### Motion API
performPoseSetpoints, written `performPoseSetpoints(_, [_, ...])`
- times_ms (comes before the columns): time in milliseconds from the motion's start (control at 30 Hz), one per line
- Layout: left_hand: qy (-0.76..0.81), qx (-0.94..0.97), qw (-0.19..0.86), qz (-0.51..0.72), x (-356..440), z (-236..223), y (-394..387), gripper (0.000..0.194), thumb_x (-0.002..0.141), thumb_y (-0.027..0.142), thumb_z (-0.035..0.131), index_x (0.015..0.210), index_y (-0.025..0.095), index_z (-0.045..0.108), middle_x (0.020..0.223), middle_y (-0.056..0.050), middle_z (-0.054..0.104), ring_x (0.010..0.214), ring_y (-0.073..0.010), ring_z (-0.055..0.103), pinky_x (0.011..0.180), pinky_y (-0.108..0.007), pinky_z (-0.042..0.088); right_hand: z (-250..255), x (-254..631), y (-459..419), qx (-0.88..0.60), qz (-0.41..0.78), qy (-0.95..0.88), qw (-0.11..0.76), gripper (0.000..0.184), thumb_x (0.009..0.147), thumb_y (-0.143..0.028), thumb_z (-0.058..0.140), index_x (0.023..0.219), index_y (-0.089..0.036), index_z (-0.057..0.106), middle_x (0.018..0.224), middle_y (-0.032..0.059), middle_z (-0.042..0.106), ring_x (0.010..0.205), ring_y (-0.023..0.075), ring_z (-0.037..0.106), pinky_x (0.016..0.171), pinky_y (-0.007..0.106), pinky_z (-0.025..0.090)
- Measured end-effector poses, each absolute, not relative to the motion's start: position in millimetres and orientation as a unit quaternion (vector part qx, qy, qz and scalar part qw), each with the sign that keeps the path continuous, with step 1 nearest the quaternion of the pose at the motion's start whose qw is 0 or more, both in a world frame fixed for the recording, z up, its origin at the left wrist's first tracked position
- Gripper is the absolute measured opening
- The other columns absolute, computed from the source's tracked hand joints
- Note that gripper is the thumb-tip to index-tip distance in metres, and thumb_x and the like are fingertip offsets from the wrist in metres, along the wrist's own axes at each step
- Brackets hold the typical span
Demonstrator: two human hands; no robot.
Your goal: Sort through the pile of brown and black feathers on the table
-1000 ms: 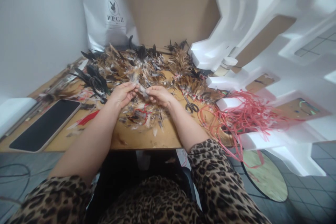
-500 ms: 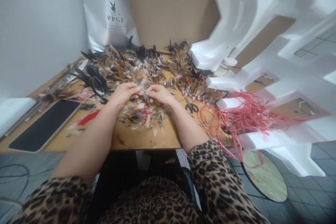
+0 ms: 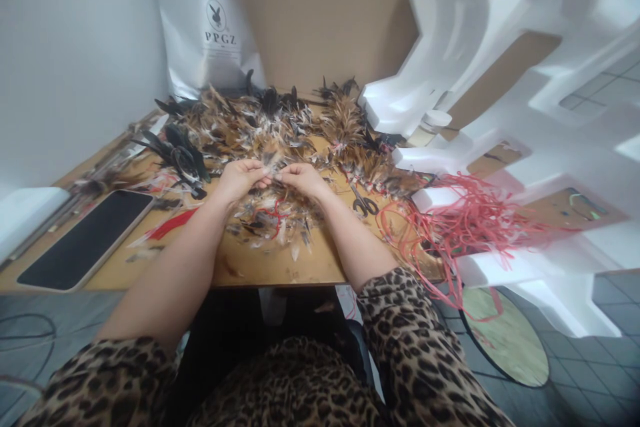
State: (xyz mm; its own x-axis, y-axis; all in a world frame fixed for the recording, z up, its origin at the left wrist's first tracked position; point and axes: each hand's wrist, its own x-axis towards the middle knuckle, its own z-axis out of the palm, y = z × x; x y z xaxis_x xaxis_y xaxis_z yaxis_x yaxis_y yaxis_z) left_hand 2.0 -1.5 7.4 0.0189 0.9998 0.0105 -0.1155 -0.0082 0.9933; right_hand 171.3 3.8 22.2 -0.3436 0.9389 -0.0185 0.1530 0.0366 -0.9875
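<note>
My left hand pinches a small brown and white feather between thumb and fingertips above the middle of the wooden table. From the other side my right hand closes its thumb and index finger at the feather's lower end, and the fingertips of both hands nearly meet. Beneath and behind them lies a heap of loose brown feathers. Closer to me, fluffy feather scraps are scattered with a red string among them. Black feathers lie left of my left hand.
Scissors rest right of my right forearm, below bundled brown feathers. Tangled red ribbon hangs over white foam pieces at the right. A phone lies at the left edge. A white bag stands behind.
My right hand's fingers have shifted slightly, the thumb and index finger now straighter at the feather. The left hand keeps its pinch in almost the same place.
</note>
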Motion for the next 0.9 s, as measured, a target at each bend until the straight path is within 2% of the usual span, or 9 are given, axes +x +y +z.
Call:
performPoseSetpoints(133, [0.448, 0.465, 0.555, 0.524, 2, 8, -2, 0.012, 0.062, 0.017, 0.073, 0.067, 0.009, 0.066, 0.062, -0.008, 0.067, 0.048, -0.009, 0.06, 0.049, -0.016, 0.048, 18, 172, 9, -0.433, 0.481, -0.644, 0.407, 0.015, 0.065, -0.024, 0.067, 0.073, -0.012, 0.065, 0.062, -0.0033, 0.06, 0.056, 0.0044, 0.047, 0.06, 0.018, 0.039])
performPoseSetpoints(467, [0.435, 0.505, 0.582, 0.465, 1, 5, -6, 0.02, 0.058, 0.024, 0.077, 0.068, 0.009, 0.07, 0.064, -0.01, 0.068, 0.049, -0.0098, 0.06, 0.048, -0.017, 0.048, 15, 174, 15, -0.357, 0.471, -0.679, 0.435, 0.016, 0.064, -0.027, 0.067, 0.073, -0.014, 0.064, 0.075, -0.0007, 0.064, 0.072, 0.0086, 0.055, 0.076, 0.022, 0.043])
performPoseSetpoints(600, [0.441, 0.524, 0.572, 0.451, 1, 9, -8, 0.022, 0.06, 0.026, 0.077, 0.07, 0.008, 0.069, 0.068, -0.012, 0.07, 0.048, -0.0098, 0.06, 0.047, -0.017, 0.048, 14, 171, 16, -0.363, 0.469, -0.659, 0.463, 0.017, 0.064, -0.028, 0.067, 0.072, -0.013, 0.064, 0.071, -0.0015, 0.062, 0.067, 0.0074, 0.053, 0.07, 0.021, 0.042])
performPoseSetpoints(733, [0.434, 0.471, 0.566, 0.519, -4, 13, -4, 0.017, 0.064, 0.022, 0.073, 0.071, 0.008, 0.068, 0.072, -0.011, 0.07, 0.05, -0.0083, 0.061, 0.045, -0.014, 0.046, 5, 171, 23, -0.431, 0.449, -0.594, 0.51, 0.022, 0.066, -0.034, 0.065, 0.073, -0.013, 0.063, 0.063, -0.0031, 0.058, 0.057, 0.0064, 0.047, 0.062, 0.02, 0.041])
performPoseSetpoints(800, [0.425, 0.41, 0.571, 0.571, -7, 14, -1, 0.012, 0.068, 0.019, 0.07, 0.072, 0.008, 0.067, 0.073, -0.01, 0.07, 0.051, -0.0064, 0.06, 0.045, -0.012, 0.045, 0, 173, 27, -0.451, 0.418, -0.61, 0.5, 0.021, 0.068, -0.033, 0.063, 0.074, -0.013, 0.063, 0.065, -0.0018, 0.06, 0.058, 0.0072, 0.049, 0.063, 0.021, 0.042])
performPoseSetpoints(900, [0.414, 0.336, 0.576, 0.619, -12, 15, 3, 0.005, 0.072, 0.014, 0.065, 0.07, 0.009, 0.064, 0.072, -0.007, 0.07, 0.051, -0.0048, 0.06, 0.045, -0.01, 0.044, -3, 174, 26, -0.477, 0.322, -0.696, 0.429, 0.017, 0.072, -0.03, 0.059, 0.074, -0.014, 0.065, 0.072, 0.0011, 0.064, 0.066, 0.01, 0.054, 0.069, 0.023, 0.043])
